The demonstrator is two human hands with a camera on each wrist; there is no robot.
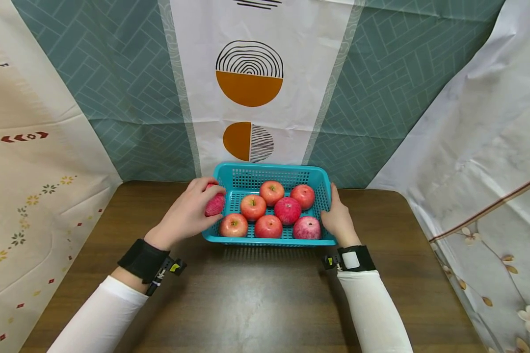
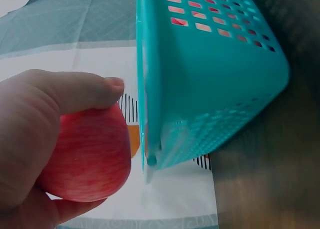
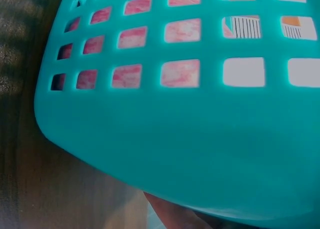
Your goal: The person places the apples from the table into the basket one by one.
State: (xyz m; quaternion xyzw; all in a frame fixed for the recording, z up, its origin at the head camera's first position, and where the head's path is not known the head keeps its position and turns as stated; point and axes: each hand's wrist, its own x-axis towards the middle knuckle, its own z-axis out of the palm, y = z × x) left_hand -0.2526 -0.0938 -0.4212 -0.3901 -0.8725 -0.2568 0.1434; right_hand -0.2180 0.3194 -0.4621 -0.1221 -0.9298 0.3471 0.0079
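A blue-green plastic basket (image 1: 265, 241) with perforated walls stands on the table, holding several red apples (image 1: 253, 207). My left hand (image 1: 188, 211) grips another red apple (image 2: 90, 154) between thumb and fingers, just above the basket's left rim. In the left wrist view this apple hangs beside the basket wall (image 2: 210, 74), with a small gap between them. At the basket's right end, my right hand (image 1: 339, 220) holds the rim, thumb at its inner side and index finger stretched along the outside. The right wrist view is mostly basket wall (image 3: 160, 134); only a bit of that hand (image 3: 175, 214) shows.
The dark brown wooden table (image 1: 247, 299) extends in front of the basket and to both sides. Close behind stands a patterned green and white cloth backdrop (image 1: 291, 127). Light patterned cloths hang at the left (image 1: 35, 162) and the right (image 1: 481, 147).
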